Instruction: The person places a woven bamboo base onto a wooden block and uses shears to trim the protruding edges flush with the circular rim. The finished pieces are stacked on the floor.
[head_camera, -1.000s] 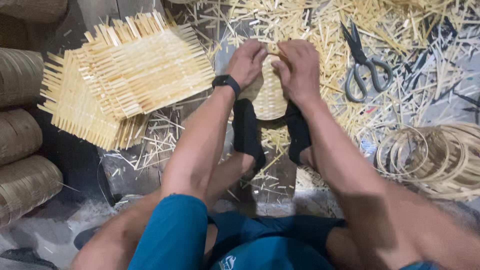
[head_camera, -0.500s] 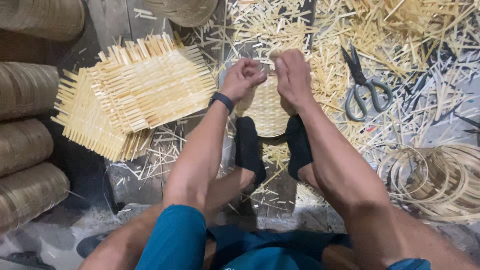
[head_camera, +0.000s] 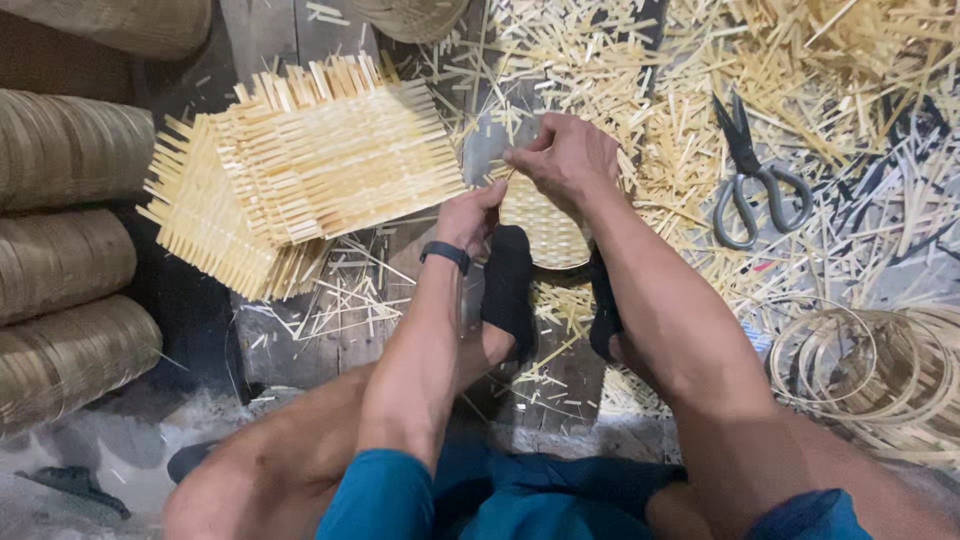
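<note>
A small round woven bamboo piece (head_camera: 545, 222) lies on the floor between my two black-socked feet (head_camera: 508, 290). My left hand (head_camera: 470, 215), with a dark band on its wrist, grips the piece's left edge. My right hand (head_camera: 565, 160) is above its top edge, fingers pinched on a thin bamboo strip at the rim. Both forearms reach forward over my knees. Much of the woven piece is hidden under my hands.
A stack of square woven bamboo mats (head_camera: 300, 180) lies to the left. Scissors (head_camera: 750, 180) rest among scattered bamboo offcuts (head_camera: 700, 60) at the right. Coiled bamboo hoops (head_camera: 870, 370) sit at the lower right. Rolled woven bundles (head_camera: 60, 270) line the left edge.
My left hand has dropped from the top of the woven piece to its left edge. My right hand has shifted left over the top rim. The view has shifted slightly.
</note>
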